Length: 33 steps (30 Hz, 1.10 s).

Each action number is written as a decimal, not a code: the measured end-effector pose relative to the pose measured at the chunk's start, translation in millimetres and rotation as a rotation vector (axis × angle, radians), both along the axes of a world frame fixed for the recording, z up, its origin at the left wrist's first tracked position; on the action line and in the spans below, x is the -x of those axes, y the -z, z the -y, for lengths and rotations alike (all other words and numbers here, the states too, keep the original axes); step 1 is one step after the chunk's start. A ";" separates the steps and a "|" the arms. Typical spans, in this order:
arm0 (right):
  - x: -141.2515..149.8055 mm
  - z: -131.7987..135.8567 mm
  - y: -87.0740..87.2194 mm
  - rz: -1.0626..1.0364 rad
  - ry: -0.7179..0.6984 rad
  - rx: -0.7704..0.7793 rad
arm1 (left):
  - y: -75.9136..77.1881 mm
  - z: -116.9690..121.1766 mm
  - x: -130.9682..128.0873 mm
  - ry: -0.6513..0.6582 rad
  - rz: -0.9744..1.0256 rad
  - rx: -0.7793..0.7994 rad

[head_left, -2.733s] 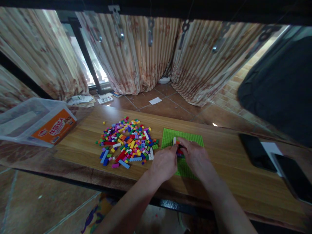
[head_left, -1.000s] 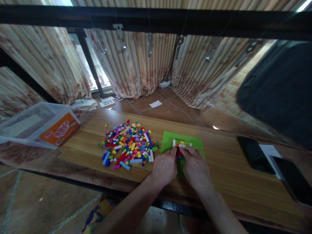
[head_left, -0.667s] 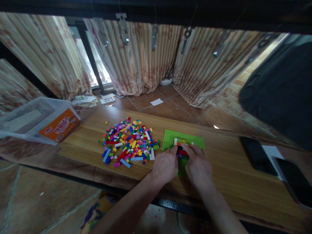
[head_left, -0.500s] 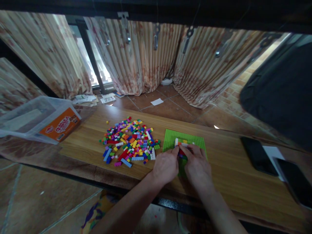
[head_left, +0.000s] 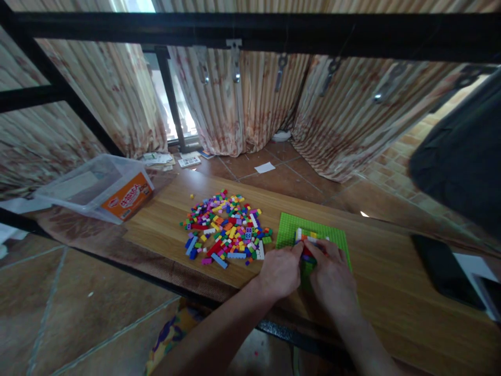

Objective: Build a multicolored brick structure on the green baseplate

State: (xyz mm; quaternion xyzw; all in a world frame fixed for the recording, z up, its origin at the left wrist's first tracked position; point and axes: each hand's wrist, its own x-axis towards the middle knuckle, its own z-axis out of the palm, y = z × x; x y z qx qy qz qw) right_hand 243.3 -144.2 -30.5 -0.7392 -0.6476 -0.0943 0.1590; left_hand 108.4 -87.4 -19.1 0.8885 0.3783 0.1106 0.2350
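Note:
A green studded baseplate (head_left: pixel 287 223) lies on the wooden board, with a low build of toy bricks (head_left: pixel 309 235) on it. White, orange, yellow, red and purple bricks show in the build; fingers cover its near and right parts. At its near left corner, my left hand (head_left: pixel 281 271) is closed, thumb and forefinger pressed to the bricks. My right hand (head_left: pixel 333 274) bends over the near right side, its fingertips on the bricks beside the left ones. Any single brick between the fingertips is too small to make out.
Left of the baseplate spreads a pile of loose coloured bricks (head_left: pixel 230 227). A clear plastic box (head_left: pixel 92 201) with an orange label stands at the far left. Toward the right lie a dark phone (head_left: pixel 446 269), white paper (head_left: pixel 475 265) and another dark device (head_left: pixel 493 292). A black bar (head_left: pixel 250 32) crosses above.
The camera has swung left, so everything sits further right in view. My right hand has drawn back from the build's far side, uncovering white and yellow bricks. Both hands stay on the build.

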 end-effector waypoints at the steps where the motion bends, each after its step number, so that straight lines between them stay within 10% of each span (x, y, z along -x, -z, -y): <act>1: -2.4 -0.3 2.1 -0.014 -0.012 -0.015 | -0.3 0.7 -0.1 0.000 0.008 0.001; 8: -11.3 -7.3 5.6 -0.144 0.029 -0.162 | -7.9 -18.9 11.2 -0.132 0.179 -0.002; 13: -12.0 -9.4 -4.0 -0.329 0.122 -0.225 | -19.7 -69.7 65.6 -0.307 0.210 0.039; 19: -28.7 -7.2 -12.3 -0.562 0.219 -0.314 | -24.4 -90.9 117.5 -0.215 0.013 0.003; 33: -55.3 -8.0 -11.8 -0.749 0.304 -0.444 | -32.4 -78.4 96.5 -0.253 -0.129 -0.032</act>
